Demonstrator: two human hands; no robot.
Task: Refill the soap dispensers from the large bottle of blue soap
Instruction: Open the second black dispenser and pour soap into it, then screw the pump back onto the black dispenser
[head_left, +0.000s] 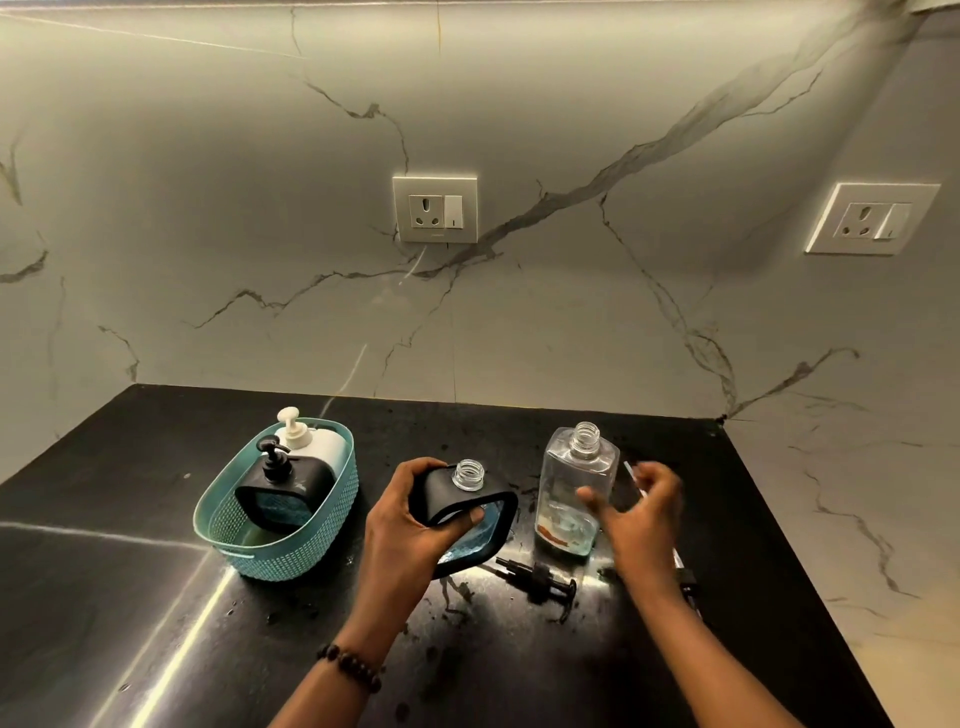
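Observation:
My left hand (410, 525) grips a black-framed soap dispenser (467, 512) and holds it tilted above the counter. Its clear neck is uncapped and blue soap shows through its window. Its black pump (540, 577) lies on the counter just below. To the right stands the large clear bottle (576, 493), uncapped, with only a little blue soap at the bottom. My right hand (641, 512) is blurred beside the bottle with fingers apart and nothing in it. A long pump with a white tube (630, 470) lies behind that hand, mostly hidden.
A teal basket (234, 540) at the left holds a black dispenser (283, 493) and a white dispenser (317, 441), both with pumps on. The black counter (156, 597) is wet and spotted near the bottles. Two wall sockets (435, 209) (872, 218) sit on the marble backsplash.

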